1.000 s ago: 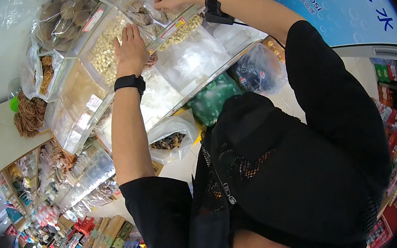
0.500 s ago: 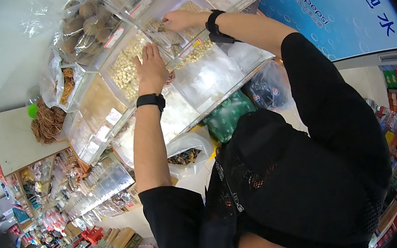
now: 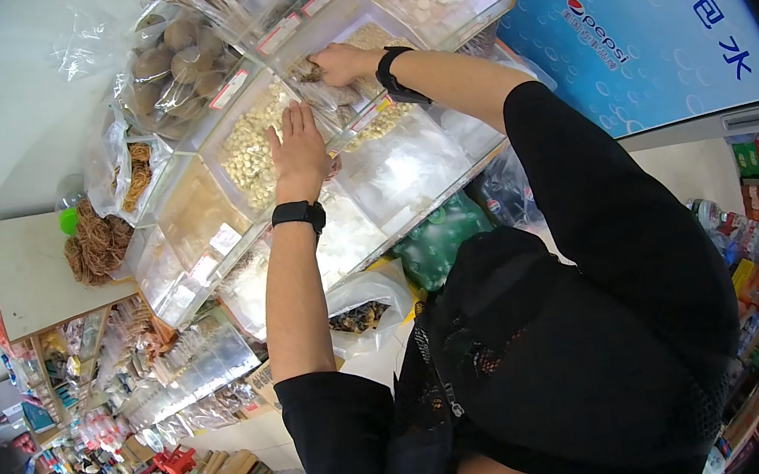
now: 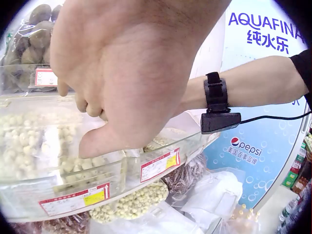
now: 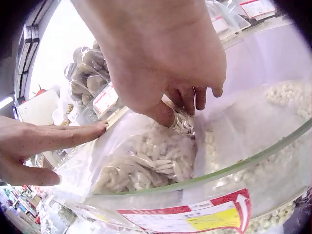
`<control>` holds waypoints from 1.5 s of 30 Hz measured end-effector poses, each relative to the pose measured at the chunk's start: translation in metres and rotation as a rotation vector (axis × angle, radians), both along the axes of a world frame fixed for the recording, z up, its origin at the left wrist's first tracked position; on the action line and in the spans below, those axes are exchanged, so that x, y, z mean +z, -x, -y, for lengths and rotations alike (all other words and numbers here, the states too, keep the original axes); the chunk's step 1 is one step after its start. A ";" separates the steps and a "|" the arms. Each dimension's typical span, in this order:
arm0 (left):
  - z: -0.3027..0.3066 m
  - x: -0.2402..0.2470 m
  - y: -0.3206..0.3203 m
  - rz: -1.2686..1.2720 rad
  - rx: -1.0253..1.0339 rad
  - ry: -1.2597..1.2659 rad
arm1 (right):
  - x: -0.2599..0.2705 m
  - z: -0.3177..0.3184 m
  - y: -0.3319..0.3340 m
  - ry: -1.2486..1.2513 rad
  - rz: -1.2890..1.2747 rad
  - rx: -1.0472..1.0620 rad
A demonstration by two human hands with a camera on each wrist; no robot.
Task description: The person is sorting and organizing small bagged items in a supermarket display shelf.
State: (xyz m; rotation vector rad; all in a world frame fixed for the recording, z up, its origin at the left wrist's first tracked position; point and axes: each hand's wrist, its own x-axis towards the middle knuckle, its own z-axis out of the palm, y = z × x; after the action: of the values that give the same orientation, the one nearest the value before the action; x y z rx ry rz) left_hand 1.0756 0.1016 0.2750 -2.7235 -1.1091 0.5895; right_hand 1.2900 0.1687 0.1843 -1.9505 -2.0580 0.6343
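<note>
My right hand [image 3: 345,64] reaches into a clear-walled bin and pinches the gathered top of a clear plastic bag [image 5: 151,156] between thumb and fingers. Pale, elongated pieces fill that bag, which lies against the bin's front wall. In the head view, my left hand [image 3: 298,152] lies palm down with straight fingers over the edge of the neighbouring bin of round, cream-coloured seeds [image 3: 244,154]. Seen from the left wrist, its thumb stretches along the bin's clear front. Both wrists wear black straps.
Price labels line the bin fronts, one red and white label [image 5: 195,217] below the bag. A bag of round brown items [image 3: 184,61] stands behind the bins. To the right is a blue Pepsi cooler [image 3: 639,21]. Green bottles [image 3: 442,238] and an open white bag [image 3: 378,295] sit below.
The head view has shifted, so the bins appear lower and further right. My right hand stays in the same bin, its fingers now at the bag's top. The left hand keeps its place.
</note>
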 end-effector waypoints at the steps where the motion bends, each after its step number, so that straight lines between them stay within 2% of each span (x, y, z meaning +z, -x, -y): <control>1: -0.001 -0.004 0.001 0.003 0.000 0.007 | 0.000 0.001 -0.003 0.007 0.003 0.000; 3: -0.004 -0.011 0.004 0.028 -0.039 -0.064 | 0.001 0.006 -0.010 0.018 -0.070 0.111; 4: -0.004 -0.012 0.005 0.030 -0.041 -0.056 | 0.006 0.013 -0.015 0.026 -0.069 0.109; 6: -0.005 -0.014 0.006 0.061 -0.043 -0.078 | 0.029 0.027 -0.032 0.110 -0.264 0.104; 8: -0.003 -0.015 0.005 0.045 -0.038 -0.072 | 0.038 0.035 -0.045 0.098 -0.251 0.055; 10: -0.005 -0.016 0.005 0.037 -0.055 -0.106 | 0.033 0.027 -0.066 -0.028 -0.003 0.135; 11: -0.006 -0.016 0.006 0.039 -0.054 -0.103 | 0.029 0.025 -0.072 0.084 -0.052 0.085; 12: -0.007 -0.017 0.006 0.022 -0.057 -0.103 | 0.024 0.025 -0.078 0.087 -0.052 0.086; 14: -0.006 -0.014 0.005 0.006 -0.061 -0.104 | 0.037 0.030 -0.088 0.217 0.156 0.193; 17: -0.003 -0.010 0.004 0.005 -0.042 -0.070 | 0.054 0.053 -0.094 0.217 0.192 0.278; 20: -0.004 -0.009 0.003 0.011 -0.033 -0.053 | 0.071 0.072 -0.081 0.358 0.225 0.211; 21: -0.005 -0.008 0.003 0.014 -0.029 -0.048 | 0.061 0.068 -0.082 0.363 0.222 0.209; 23: -0.005 -0.011 0.005 0.014 -0.026 -0.036 | 0.036 0.058 -0.084 0.302 0.387 0.195; 24: -0.007 -0.015 0.005 0.027 -0.033 -0.057 | 0.032 0.057 -0.086 0.307 0.383 0.197; 26: -0.008 -0.017 0.005 0.038 -0.042 -0.073 | 0.038 0.058 -0.088 0.082 0.427 0.349; 27: -0.008 -0.018 0.006 0.038 -0.042 -0.077 | 0.040 0.057 -0.088 0.089 0.422 0.350; 29: -0.007 -0.017 0.006 0.035 -0.043 -0.074 | 0.038 0.052 -0.093 0.174 0.263 0.325; 33: -0.007 -0.016 0.006 0.029 -0.048 -0.069 | 0.042 0.063 -0.090 0.128 0.186 0.234; 35: -0.008 -0.018 0.007 0.039 -0.042 -0.070 | 0.041 0.064 -0.086 -0.121 0.289 0.174; 39: -0.005 -0.012 0.005 0.025 -0.048 -0.085 | 0.050 0.072 -0.076 -0.074 0.201 0.160; 42: -0.007 -0.015 0.006 0.007 -0.052 -0.086 | 0.041 0.074 -0.072 -0.152 0.335 0.251; 44: -0.007 -0.013 0.005 0.012 -0.063 -0.097 | 0.038 0.071 -0.070 0.024 0.146 0.268; 45: -0.007 -0.013 0.005 0.005 -0.054 -0.086 | 0.037 0.071 -0.071 0.024 0.145 0.265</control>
State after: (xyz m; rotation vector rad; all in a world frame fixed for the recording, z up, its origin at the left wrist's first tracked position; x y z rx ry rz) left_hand 1.0708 0.1087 0.2623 -2.6739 -1.0340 0.5151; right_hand 1.3606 0.0975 0.2209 -1.7998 -2.4346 0.5867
